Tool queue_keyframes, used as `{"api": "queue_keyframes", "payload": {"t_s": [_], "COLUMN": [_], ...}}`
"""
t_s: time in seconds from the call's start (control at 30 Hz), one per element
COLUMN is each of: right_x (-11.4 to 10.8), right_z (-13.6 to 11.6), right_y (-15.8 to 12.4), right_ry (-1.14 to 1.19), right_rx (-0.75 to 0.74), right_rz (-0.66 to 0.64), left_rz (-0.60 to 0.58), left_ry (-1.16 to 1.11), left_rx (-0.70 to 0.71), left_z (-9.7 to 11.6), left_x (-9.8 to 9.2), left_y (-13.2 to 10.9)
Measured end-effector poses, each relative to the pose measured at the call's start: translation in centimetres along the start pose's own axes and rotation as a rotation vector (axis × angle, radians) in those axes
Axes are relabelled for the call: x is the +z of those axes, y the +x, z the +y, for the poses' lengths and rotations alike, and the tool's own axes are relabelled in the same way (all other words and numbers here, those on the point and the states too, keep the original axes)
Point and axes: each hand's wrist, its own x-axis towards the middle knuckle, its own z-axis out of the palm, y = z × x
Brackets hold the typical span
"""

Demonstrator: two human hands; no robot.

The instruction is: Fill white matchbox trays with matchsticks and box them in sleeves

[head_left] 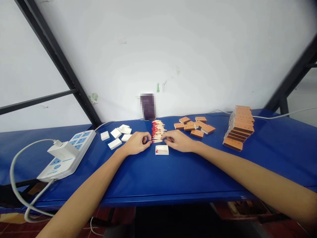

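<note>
A pile of red-headed matches (158, 130) lies between my hands on the blue table. My left hand (137, 143) is at the red-head side of the nearest matches, its fingers curled and its thumb and index fingertips against the heads. Opposite it, my right hand (179, 141) has bent fingers at the plain ends of the same matches. How firmly either hand grips is hard to make out. Just in front of the pile sits an open white matchbox tray (162, 152), with some matches visible inside it.
Several white trays (115, 143) lie left of my left hand. Scattered orange matchboxes (197, 133) are behind my right hand, with a tall leaning stack of matchboxes (241, 127) farther right. A power strip (81, 145) with a plugged-in adapter and cables occupies the left. A dark blurred object (148, 107) leans on the wall.
</note>
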Motion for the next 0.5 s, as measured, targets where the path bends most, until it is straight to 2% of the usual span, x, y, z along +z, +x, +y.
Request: {"api": "queue_keyframes", "payload": {"t_s": [0.5], "right_x": [0.1], "right_z": [0.25], "right_y": [0.01], "right_ry": [-0.086], "right_rx": [-0.051], "right_rz": [-0.008], "left_rz": [0.004], "left_ry": [-0.016], "left_rx": [0.016], "left_z": [0.0], "left_x": [0.28], "left_y": [0.19]}}
